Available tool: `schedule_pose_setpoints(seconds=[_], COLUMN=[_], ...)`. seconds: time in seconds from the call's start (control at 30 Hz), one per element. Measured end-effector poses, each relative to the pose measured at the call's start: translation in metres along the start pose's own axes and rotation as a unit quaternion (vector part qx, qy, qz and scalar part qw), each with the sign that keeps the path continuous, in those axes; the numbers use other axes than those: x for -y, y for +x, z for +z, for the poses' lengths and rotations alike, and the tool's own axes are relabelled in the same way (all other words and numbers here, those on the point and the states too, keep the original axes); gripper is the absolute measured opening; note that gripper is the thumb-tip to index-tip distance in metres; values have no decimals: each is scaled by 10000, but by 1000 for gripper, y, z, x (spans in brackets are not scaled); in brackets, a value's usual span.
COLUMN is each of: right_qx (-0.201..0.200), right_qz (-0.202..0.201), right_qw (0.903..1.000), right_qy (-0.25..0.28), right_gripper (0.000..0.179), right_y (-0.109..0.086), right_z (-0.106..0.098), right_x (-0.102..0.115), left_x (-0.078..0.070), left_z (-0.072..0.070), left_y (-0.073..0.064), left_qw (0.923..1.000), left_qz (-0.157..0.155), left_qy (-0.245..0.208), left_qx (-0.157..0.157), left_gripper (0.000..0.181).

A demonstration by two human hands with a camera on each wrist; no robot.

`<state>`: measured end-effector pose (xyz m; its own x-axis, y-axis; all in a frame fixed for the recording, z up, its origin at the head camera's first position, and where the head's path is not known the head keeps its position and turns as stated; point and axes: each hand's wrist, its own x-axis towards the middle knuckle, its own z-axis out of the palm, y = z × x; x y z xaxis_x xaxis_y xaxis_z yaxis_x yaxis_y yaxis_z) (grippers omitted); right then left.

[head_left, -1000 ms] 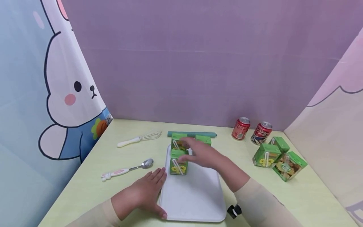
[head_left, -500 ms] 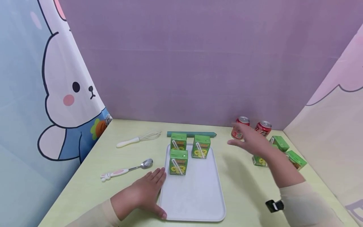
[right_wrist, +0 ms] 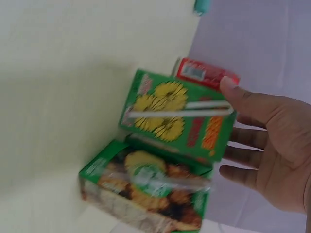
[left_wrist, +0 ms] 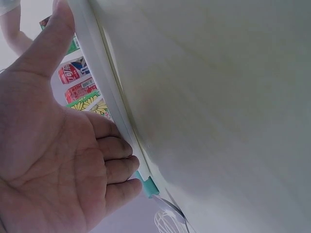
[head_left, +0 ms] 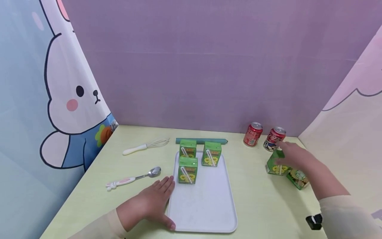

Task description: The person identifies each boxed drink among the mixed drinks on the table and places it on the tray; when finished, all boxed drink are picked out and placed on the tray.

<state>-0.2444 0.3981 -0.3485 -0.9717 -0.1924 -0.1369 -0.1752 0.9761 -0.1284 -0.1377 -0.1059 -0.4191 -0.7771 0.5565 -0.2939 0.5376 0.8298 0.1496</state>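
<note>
My left hand (head_left: 152,204) lies along the left side of a white tray (head_left: 206,205), its thumb and fingertips touching the rim. Three green drink cartons with straws stand on the tray: a front carton (head_left: 187,176), a right carton (head_left: 212,156) and a back carton (head_left: 188,149). At the far right, my right hand (head_left: 295,157) is at the top of another drink carton (right_wrist: 165,111). In the right wrist view its thumb is on the near side and the fingers spread behind, without a clear grip. A tilted carton (right_wrist: 146,184) sits beside that one.
Two red cans, a left can (head_left: 253,134) and a right can (head_left: 274,138), stand behind the right-hand cartons. A whisk (head_left: 146,146) and a spoon (head_left: 134,179) lie left of the tray. A teal rod (head_left: 201,141) lies behind it.
My right hand has moved from the cartons on the tray across to the cartons at the right, leaving those three standing. My left hand has stayed at the tray.
</note>
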Motion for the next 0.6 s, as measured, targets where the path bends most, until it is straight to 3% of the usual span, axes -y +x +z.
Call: schedule_pose_setpoints(seconds=[0.23,0.43,0.6], right_qx=[145,23,-41], right_qz=[53,-81,-249], right_qw=[9992,9980,9986], right_qy=[-380,-622,-456], right_gripper=[79,78,77], right_y=[3,2,1], right_z=[11,8,5], right_x=[-14,-11,-1], left_x=[0,0,1], left_z=[0,-1,-1], left_y=[-1,-1,0], left_qw=[10000,10000,10000], left_qz=[-29,-21,-26], left_qy=[-1,40,60], left_qx=[-10,-17,-15], left_gripper=[134,134,134])
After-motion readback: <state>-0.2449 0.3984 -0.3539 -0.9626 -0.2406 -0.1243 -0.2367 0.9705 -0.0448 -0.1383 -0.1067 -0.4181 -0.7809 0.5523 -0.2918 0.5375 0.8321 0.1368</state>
